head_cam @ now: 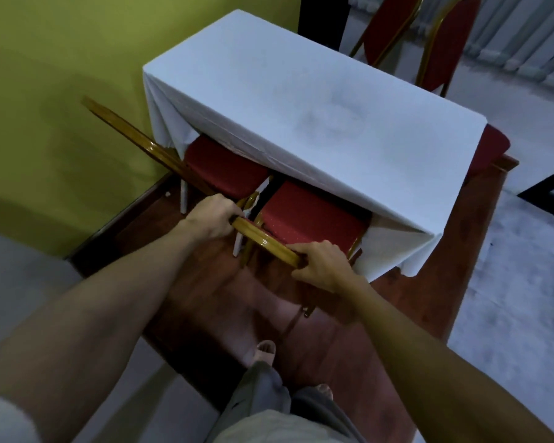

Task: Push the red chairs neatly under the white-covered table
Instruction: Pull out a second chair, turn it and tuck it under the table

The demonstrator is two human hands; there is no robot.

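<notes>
Feet: The person stood on the dark red floor [349, 356], right behind the chair, with one foot [265, 348] a step forward.

Left hand: The left hand [212, 215] was closed around the left end of the near chair's gold top rail [264, 243]. The fingers were curled over it.

Right hand: The right hand [325, 262] was closed around the right end of the same rail. Both hands held on tight, one at each end.

Which hand was nearer: They looked about the same. The right hand sat a little closer to the person, because the rail ran on a slant.

Near chair: The near red chair [307, 215] was straight ahead of the hands. Part of its seat was already under the cloth, but a good part still stuck out.

Long way of the rail: It ran from upper left to lower right, almost in line with the table's near edge.

Way to push: The push probably needed to go straight away from the person, toward the table, with both hands pushing the same so the chair did not turn.

Left chair: The other red chair [224, 167] sat just beside it on the left. It looked crooked, and its top rail pointed off toward the green wall [55, 91].

Table: The white-covered table [301, 100] stood past both seats, with its cloth hanging over them.

Far chairs: Another red seat [490, 148] peeked out at the table's right end. More red chairs [416, 36] stood well behind the table.
</notes>
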